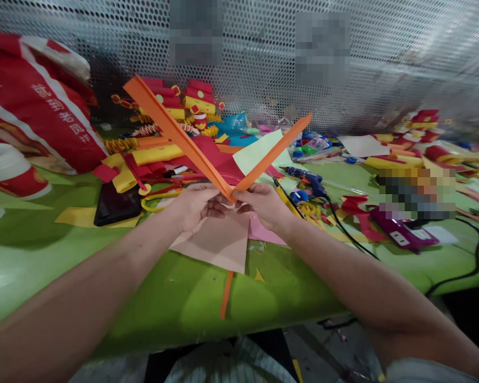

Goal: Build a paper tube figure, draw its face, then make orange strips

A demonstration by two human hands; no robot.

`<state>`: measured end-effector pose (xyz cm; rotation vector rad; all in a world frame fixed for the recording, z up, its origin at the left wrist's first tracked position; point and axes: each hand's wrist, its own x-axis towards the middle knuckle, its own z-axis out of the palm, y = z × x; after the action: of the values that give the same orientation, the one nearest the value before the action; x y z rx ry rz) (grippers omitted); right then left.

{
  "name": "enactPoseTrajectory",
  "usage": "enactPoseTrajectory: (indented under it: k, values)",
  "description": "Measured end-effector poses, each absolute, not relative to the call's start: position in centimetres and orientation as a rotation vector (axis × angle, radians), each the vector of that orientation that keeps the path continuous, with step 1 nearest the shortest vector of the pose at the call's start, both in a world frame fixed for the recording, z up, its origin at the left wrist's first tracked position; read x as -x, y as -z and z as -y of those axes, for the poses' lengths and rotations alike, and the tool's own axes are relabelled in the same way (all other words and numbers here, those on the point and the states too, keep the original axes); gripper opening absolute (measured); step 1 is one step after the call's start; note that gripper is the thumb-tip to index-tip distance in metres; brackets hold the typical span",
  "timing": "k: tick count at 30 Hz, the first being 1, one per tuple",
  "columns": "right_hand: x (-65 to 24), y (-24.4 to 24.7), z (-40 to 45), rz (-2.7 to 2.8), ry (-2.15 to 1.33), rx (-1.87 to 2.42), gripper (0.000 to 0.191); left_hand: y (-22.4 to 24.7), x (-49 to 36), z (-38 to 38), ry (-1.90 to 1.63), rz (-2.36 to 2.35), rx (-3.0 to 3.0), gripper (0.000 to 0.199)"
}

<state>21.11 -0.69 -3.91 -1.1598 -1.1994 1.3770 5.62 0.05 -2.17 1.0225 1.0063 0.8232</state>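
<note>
Two long orange paper strips (175,133) meet in a V above the table, their lower ends together between my hands. My left hand (201,205) pinches the left strip near the joined end, fingers curled. On the other side my right hand (263,203) grips the base of the right strip, thumb on top. Below them lies a light brown paper sheet (219,242) over a pink sheet (263,231). A thin orange strip (226,298) sticks out beneath the brown sheet toward the table's front edge.
The green table (155,314) holds a phone (117,205), yellow-handled scissors (155,202), a blue glue gun (309,178) with a black cord, and a purple power strip (403,229). Left are a white-and-red cup (14,170) and a red bag (43,106). Paper figures (199,98) stand behind.
</note>
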Motion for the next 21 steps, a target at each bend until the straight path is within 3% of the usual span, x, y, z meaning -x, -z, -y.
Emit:
enactPoseTrajectory:
  k: [21]
  values:
    - [-20.85,3.58,1.2,1.287,-1.341,1.226,0.009,2.77,-5.57,0.07,-0.708,-0.986,-1.174,0.02]
